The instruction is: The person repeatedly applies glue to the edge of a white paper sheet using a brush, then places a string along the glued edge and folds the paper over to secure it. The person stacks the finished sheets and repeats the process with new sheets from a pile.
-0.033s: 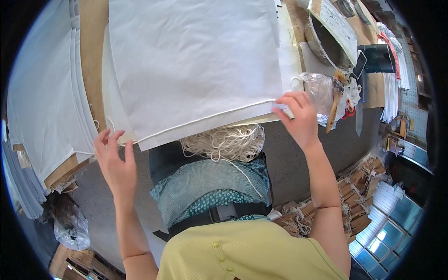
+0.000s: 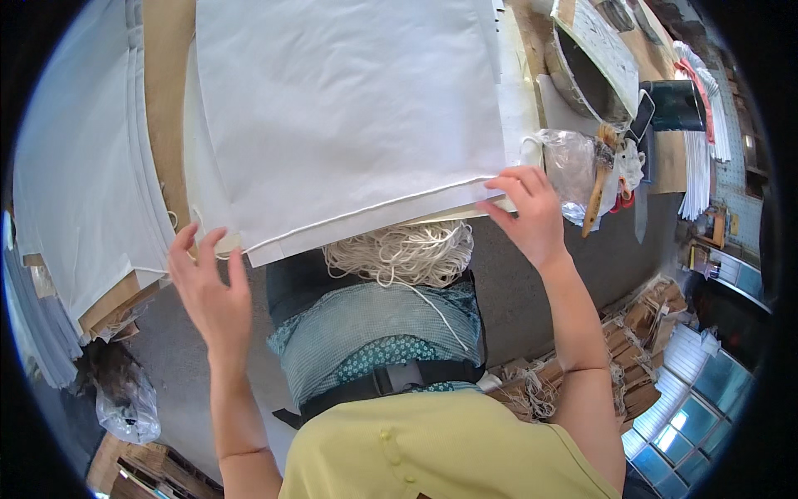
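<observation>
White cord (image 2: 366, 211) lies across the paper (image 2: 349, 108) between left grip (image 2: 212, 291) and right grip (image 2: 532, 214), both with fingers parted.

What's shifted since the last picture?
The left hand has edged right and the right hand slightly left; nothing visibly taken hold of or let go. The white cord, large white sheet and cord bundle look unchanged.

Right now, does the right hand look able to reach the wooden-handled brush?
Probably yes. The brush lies a little to the right of the right hand, its handle uncovered; only a clear plastic bag seems to lie between them.
</observation>
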A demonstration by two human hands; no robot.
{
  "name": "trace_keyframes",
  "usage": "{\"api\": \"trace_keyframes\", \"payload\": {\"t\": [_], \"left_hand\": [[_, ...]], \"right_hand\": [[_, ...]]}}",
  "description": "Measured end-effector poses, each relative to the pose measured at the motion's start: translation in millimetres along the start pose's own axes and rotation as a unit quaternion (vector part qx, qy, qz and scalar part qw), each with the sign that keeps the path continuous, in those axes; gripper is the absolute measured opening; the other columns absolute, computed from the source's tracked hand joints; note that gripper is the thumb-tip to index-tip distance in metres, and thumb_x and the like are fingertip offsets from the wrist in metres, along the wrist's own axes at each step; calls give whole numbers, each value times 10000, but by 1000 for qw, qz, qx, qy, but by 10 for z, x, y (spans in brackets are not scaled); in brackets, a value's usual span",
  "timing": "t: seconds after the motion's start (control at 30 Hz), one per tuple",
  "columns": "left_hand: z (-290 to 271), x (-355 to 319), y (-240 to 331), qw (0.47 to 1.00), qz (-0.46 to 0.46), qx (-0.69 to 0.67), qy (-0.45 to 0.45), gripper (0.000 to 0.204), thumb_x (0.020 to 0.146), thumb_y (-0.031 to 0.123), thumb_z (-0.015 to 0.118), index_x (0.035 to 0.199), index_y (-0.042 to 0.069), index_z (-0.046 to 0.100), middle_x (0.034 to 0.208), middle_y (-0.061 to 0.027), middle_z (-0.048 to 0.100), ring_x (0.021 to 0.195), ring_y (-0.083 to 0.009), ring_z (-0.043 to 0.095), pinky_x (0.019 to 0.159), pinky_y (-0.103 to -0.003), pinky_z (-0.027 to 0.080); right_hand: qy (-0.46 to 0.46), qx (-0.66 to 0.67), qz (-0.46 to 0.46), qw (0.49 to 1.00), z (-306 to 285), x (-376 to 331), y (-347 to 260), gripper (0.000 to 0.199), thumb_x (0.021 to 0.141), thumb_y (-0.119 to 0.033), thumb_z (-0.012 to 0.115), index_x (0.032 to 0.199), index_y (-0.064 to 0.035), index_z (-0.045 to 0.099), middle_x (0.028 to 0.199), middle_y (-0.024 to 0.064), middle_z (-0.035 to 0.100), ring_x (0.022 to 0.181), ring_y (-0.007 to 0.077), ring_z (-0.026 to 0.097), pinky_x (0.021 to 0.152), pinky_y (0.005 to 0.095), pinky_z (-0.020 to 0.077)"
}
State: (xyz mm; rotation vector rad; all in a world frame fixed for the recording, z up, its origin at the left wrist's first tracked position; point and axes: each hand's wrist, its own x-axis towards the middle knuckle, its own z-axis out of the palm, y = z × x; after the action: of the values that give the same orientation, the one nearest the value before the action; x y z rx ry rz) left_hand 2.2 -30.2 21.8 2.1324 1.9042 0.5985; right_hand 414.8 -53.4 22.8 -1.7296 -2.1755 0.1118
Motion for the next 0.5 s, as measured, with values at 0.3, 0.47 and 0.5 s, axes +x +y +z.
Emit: {"api": "trace_keyframes", "payload": {"t": [0.3,0.47,0.5], "left_hand": [[269,56,125,988,101,-75,-91,520,773,273,838,1143,46,553,1127,-146,531,1027,-345,509,880,-431,435],[405,108,34,990,85,-68,-85,178,892,143,701,983,30,598,985,-126,563,921,-349,520,813,-466,424],[446,129,60,992,91,-71,-58,64,925,78,640,943,25,609,933,-122,564,881,-349,523,799,-468,420]], "right_hand": [[-32,116,70,990,107,231,-29,138,883,-104,757,956,-51,653,888,76,626,835,265,624,702,340,539],[-52,131,138,980,320,303,22,130,936,-124,713,931,-32,620,884,99,606,798,281,607,696,384,506],[-41,121,123,984,369,290,49,132,935,-121,712,930,-31,615,889,103,607,809,289,608,700,393,503]]}}
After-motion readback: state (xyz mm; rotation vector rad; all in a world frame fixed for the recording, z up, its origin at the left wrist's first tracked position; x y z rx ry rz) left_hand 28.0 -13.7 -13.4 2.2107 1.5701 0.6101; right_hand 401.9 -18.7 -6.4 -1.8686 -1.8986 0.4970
